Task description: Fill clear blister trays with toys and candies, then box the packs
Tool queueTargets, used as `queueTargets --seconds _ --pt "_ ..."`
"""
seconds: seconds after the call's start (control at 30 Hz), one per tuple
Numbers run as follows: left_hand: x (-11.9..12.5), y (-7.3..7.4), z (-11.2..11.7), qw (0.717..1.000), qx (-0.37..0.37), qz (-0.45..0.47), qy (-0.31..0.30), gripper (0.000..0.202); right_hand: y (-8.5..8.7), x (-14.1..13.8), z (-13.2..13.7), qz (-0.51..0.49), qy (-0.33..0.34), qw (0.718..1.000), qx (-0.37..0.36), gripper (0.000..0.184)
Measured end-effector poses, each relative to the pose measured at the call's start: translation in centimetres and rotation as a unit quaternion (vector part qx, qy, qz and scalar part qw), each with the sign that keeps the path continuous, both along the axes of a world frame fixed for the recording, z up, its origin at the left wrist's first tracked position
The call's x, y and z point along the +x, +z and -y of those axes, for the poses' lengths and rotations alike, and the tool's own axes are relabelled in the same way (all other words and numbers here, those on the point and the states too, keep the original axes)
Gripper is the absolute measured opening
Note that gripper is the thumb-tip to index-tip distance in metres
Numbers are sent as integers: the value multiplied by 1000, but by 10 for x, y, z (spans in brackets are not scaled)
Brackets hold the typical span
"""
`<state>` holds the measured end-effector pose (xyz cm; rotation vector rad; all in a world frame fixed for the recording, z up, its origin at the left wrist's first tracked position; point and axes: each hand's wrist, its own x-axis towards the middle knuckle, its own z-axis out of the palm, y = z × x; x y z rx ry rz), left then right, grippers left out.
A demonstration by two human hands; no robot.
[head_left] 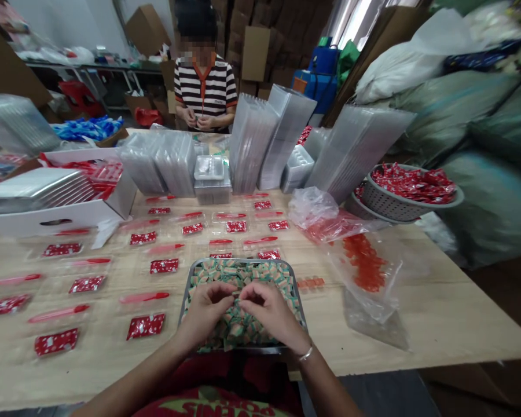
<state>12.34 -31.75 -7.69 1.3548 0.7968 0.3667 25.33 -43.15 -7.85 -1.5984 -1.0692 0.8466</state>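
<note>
Over the metal tray [238, 262]: left hand [204, 315] and right hand [271, 313] are together, their fingertips [233, 294] almost meeting above small wrapped sweets [247, 330]; I cannot tell if they pinch one.
Left of tray: on the wooden surface [438, 336] lie many clear packs, with red spoons [144, 297] and red sachets [146, 326].
Right of tray: one clear plastic bag [364, 278] holds red pieces; further, a grey basket [395, 207] is full of red packets.
Far side: stacks of clear plastic trays [249, 145] stand upright; behind them, a co-worker [205, 92] in a striped shirt keeps both hands together.
</note>
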Motion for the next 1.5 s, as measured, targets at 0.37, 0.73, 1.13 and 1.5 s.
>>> queueTargets --seconds 0.37,0.73,1.13,1.5 --pt "1 -11 2 999 40 14 -11 18 -18 -10 0 -141 -77 987 6 9" --pt "3 -6 3 996 -61 62 32 27 -19 -25 -5 -147 -160 976 10 23" --pt "2 6 2 989 -125 63 46 31 3 -25 -4 -123 -120 984 37 19" --pt "5 -9 3 996 25 83 26 24 -13 -41 -8 -89 -249 962 60 21"
